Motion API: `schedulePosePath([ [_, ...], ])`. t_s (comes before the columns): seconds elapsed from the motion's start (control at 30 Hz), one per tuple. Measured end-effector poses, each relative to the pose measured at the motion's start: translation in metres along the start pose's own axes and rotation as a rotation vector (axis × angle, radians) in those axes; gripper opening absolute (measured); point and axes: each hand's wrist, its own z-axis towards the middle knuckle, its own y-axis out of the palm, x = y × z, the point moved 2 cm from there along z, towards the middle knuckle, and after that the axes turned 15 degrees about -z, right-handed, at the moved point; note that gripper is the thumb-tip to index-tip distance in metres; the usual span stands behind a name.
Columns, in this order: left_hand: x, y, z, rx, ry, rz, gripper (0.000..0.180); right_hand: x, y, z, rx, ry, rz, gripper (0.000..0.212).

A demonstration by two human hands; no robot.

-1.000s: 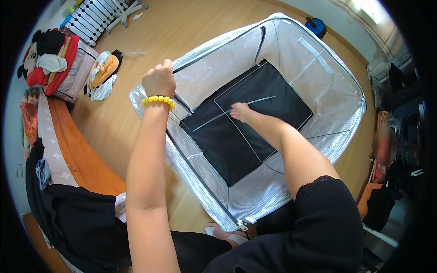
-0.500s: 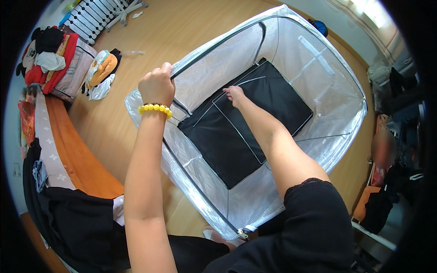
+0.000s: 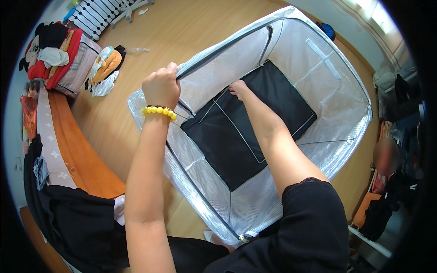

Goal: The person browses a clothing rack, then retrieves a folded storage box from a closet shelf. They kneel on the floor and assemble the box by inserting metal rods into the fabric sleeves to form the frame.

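Two hands are at work on one box, a large silver one, open at the top, that stands on the wood floor (image 3: 182, 41) in front of the person. The box (image 3: 330, 100) has shiny, half-clear walls and a dark edging along the rim. The left hand (image 3: 161, 86) is closed in a fist on the rim at the box's left side, with one yellow bead bracelet (image 3: 158, 110) at its wrist. The right hand (image 3: 237, 88) reaches down inside, fingers curled together on one thin grey strip (image 3: 207, 112), near the far left edge of the panel.

Inside the box lies one black panel (image 3: 284, 102), covering much of the bottom, with pale lines across it. One pale band (image 3: 323, 59) runs slantwise on the right wall. One zip pull (image 3: 244, 237) sits at the near corner.

A second container, one pale bag (image 3: 82, 63), stands at the upper left, with a heap of clothes (image 3: 52, 59) on and against it; what it holds cannot be seen. One smaller pile (image 3: 107, 66), with white, orange and black pieces, lies beside it. One radiator (image 3: 93, 18) stands behind, and one blue wheel (image 3: 327, 31) peeps out beyond the box's far corner.
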Motion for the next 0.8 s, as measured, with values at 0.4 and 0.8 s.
schedulePosePath([
  [0.4,0.000,0.002,0.003,-0.047,-0.056,0.000,0.005,0.014,0.015,-0.023,0.017,0.136,0.327,0.045],
  [0.8,-0.004,0.004,-0.001,-0.121,-0.105,-0.044,0.009,0.040,0.075,-0.048,0.062,-0.153,-0.179,0.068],
])
